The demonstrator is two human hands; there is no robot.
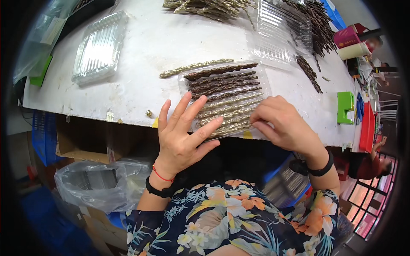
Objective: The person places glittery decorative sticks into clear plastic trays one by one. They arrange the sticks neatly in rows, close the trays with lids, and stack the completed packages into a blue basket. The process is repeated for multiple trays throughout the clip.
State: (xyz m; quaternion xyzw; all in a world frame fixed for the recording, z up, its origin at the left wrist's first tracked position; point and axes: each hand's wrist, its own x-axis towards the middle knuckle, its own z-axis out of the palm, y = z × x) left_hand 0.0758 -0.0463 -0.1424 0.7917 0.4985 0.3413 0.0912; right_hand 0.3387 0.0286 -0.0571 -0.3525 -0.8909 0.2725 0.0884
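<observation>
A clear plastic tray (266,84) lies near the table's front edge, its grooves filled with thin twisted sticks. Dark brown sticks (224,82) fill the far half, and gold glittery sticks (233,108) the near half. My left hand (182,137) spreads its fingers over the tray's left side, fingertips at the sticks' left ends. At the right ends of the near gold sticks, my right hand (277,121) has thumb and forefinger drawn together; whether they pinch a stick is hidden. One loose gold stick (195,68) lies just beyond the tray.
Stacked clear trays (99,48) stand at the left. Gold sticks (208,8) are heaped at the back, beside an empty clear tray (275,41) and a dark stick pile (320,28). A green holder (345,107) stands right. Below sits a plastic-lined box (96,182).
</observation>
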